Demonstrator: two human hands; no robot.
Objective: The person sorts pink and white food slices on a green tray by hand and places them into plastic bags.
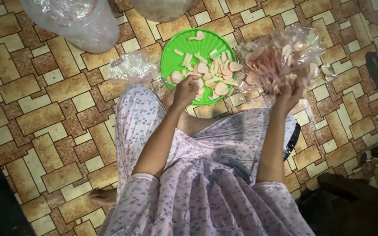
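Sitting on the tiled floor [44,126] with my green plate [176,61] in front of my knees, full of pale pink rounds and cream sticks [211,74]. My left hand [186,89] is curled down over the near edge of the pile, fingers pinched on a few pieces. My right hand [288,94] is cupped up, gripping a clear crinkly bag [281,57] of the same pink snacks, just right of the plate. Another clear bag [77,22] sits top left, and an empty wrapper [130,67] lies beside the plate.
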